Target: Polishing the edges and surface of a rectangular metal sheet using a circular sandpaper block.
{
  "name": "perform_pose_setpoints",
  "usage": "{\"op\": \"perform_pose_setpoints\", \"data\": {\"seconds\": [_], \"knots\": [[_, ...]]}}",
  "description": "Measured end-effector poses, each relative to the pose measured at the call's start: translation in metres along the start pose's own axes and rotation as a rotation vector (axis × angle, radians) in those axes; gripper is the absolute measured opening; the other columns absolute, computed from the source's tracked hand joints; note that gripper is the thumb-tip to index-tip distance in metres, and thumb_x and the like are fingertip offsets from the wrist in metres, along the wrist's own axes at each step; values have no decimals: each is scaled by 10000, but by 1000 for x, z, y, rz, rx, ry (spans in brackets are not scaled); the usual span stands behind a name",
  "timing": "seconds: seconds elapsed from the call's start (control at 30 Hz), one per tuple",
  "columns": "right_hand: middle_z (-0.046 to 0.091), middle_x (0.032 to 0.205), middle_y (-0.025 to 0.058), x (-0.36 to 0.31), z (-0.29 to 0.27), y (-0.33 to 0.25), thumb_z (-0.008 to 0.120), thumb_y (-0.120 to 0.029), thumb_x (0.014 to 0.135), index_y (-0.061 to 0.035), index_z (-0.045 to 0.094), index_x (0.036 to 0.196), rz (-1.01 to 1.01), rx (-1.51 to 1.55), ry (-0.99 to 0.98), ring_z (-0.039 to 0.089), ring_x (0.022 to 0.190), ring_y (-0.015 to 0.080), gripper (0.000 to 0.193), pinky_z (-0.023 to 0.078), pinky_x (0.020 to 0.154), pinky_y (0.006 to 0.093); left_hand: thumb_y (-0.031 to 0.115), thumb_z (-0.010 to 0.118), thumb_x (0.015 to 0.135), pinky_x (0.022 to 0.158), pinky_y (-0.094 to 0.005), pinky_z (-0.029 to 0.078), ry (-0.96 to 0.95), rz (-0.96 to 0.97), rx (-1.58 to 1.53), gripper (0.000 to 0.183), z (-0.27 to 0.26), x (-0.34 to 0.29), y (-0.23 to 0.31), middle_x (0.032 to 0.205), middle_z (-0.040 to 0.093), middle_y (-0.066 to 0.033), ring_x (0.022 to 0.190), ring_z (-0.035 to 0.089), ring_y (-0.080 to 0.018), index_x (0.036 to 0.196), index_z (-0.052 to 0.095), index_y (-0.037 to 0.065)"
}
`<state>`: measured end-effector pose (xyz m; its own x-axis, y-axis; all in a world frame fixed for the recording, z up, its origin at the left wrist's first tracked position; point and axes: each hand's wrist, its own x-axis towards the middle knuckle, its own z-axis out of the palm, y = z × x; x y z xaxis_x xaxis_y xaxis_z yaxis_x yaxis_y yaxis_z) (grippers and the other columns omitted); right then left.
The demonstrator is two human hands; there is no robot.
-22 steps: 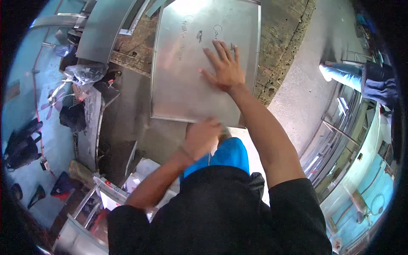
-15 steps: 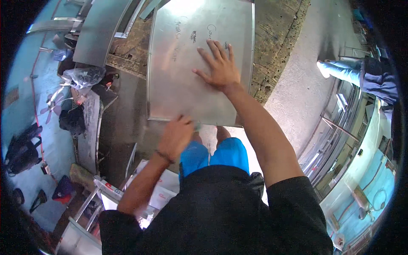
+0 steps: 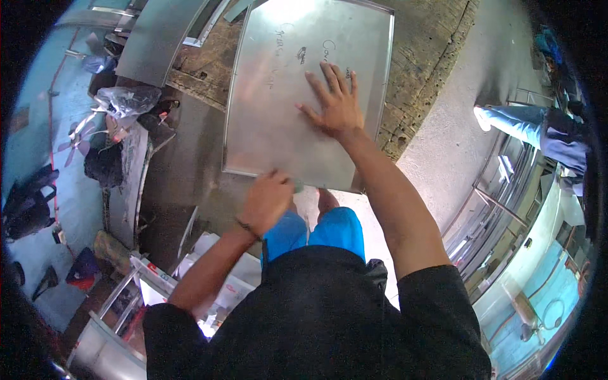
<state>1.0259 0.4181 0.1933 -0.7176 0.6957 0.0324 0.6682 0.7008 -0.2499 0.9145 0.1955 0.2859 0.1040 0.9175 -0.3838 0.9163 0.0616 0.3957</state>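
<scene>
A shiny rectangular metal panel (image 3: 285, 133) with thin raised edges and handwritten marks lies on the worn wooden bench. My right hand (image 3: 339, 107) rests flat on its upper face, fingers spread. At the panel's near edge, my left hand (image 3: 269, 196) is closed on a small greenish thing (image 3: 297, 185). Its kind is not clear because the fingers cover most of it. The near edge of the panel overhangs the bench, just in front of my legs.
The bench top (image 3: 421, 69) is scarred and pitted. A grey metal sheet (image 3: 155, 44) lies to the left, near a clear plastic bag (image 3: 130, 100). Long metal bars (image 3: 484, 221) are stacked on the right. Another person's legs (image 3: 516, 123) show at far right.
The panel now appears slightly slanted, its far end more to the right. My left hand stays along the near edge with the greenish thing. My right hand remains flat on the panel.
</scene>
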Motion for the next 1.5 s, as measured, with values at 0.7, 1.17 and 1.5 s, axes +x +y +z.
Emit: {"op": "perform_pose_setpoints", "data": {"seconds": [0.7, 1.17, 1.5], "knots": [[235, 1695, 82, 5, 1, -6, 508, -680, 956, -268, 378, 1588, -20, 39, -2, 180, 1576, 267, 766, 52, 1291, 570, 130, 628, 818, 985, -450, 512, 63, 164, -209, 172, 36, 40, 81, 1106, 647, -148, 1086, 621, -365, 917, 713, 19], [251, 1688, 88, 3, 7, 4, 503, -679, 961, -280, 399, 1580, -28, 56, 26, 202, 1572, 271, 744, 39, 1287, 579, 148, 617, 854, 1028, -458, 471, -175, 80, 49, 195, 8, 10, 4, 1061, 689, -149, 1071, 624, -330, 973, 746, 62], [284, 1676, 86, 3, 2, 3, 552, -656, 951, -287, 422, 1563, -25, 27, 37, 217, 1566, 275, 727, 79, 1285, 570, 130, 573, 893, 1002, -459, 520, -77, 132, -178, 232, 0, 5, 1, 1087, 652, -140, 1147, 599, -339, 1070, 695, 44]]}}
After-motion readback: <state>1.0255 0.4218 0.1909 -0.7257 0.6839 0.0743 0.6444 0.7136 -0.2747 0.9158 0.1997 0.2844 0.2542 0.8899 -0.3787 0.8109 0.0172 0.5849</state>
